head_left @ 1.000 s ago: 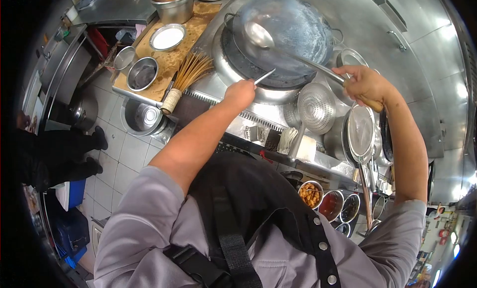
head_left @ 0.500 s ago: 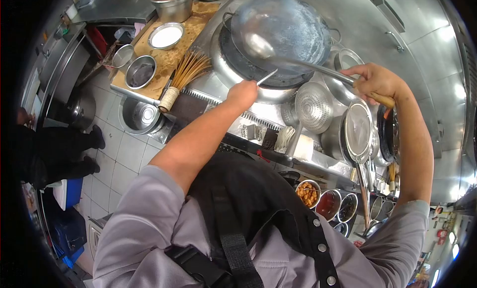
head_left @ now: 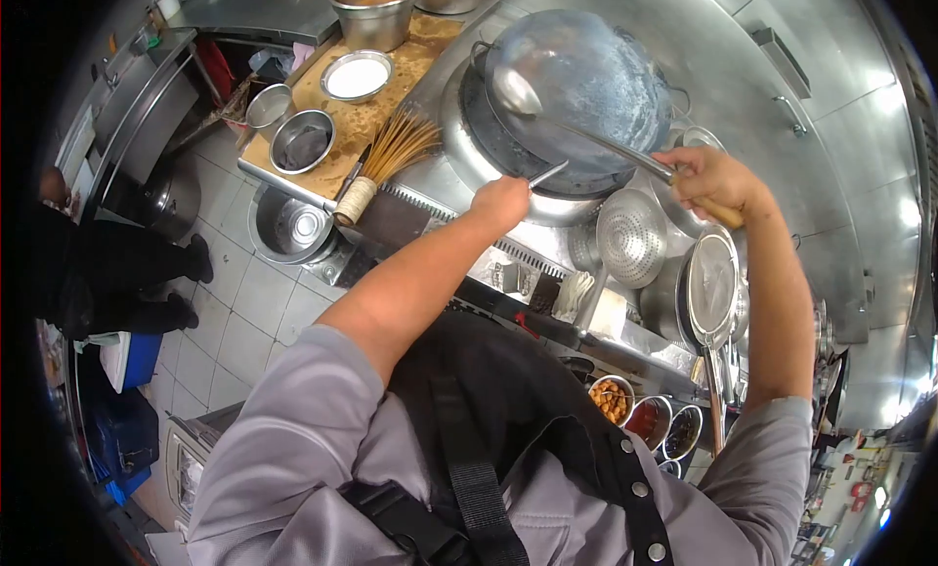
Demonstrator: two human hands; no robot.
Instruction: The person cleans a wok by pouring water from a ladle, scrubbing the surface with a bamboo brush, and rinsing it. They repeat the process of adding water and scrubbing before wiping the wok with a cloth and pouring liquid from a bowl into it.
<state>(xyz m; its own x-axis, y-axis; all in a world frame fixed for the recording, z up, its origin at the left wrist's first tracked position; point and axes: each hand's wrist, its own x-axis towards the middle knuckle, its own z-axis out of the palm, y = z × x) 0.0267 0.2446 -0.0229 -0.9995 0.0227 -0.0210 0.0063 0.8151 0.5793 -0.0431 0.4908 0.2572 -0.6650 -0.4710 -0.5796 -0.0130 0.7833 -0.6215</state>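
Note:
My left hand point(head_left: 501, 203) is closed on a thin metal tool point(head_left: 548, 174) whose tip points up and right at the front rim of the wok. What kind of tool it is, I cannot tell. My right hand point(head_left: 721, 183) grips the wooden handle of a long ladle point(head_left: 598, 141). The ladle's bowl lies over the left part of the large wok point(head_left: 591, 73), which sits tilted on the round burner point(head_left: 471, 148). Just below the wok, a perforated strainer point(head_left: 632, 238) rests near my right forearm.
A bamboo brush point(head_left: 391, 161) lies on the wooden board point(head_left: 426, 39) beside metal bowls. A fine mesh strainer point(head_left: 713, 286) rests over a pot at the right. Food containers point(head_left: 649, 421) stand lower right. Another person's dark-clothed legs point(head_left: 137, 273) show at the left.
The view has shifted, so the stove and board appear further right and lower. Both hands keep their holds. The ladle hand has come closer to the wok, and the ladle bowl sits nearer its left edge.

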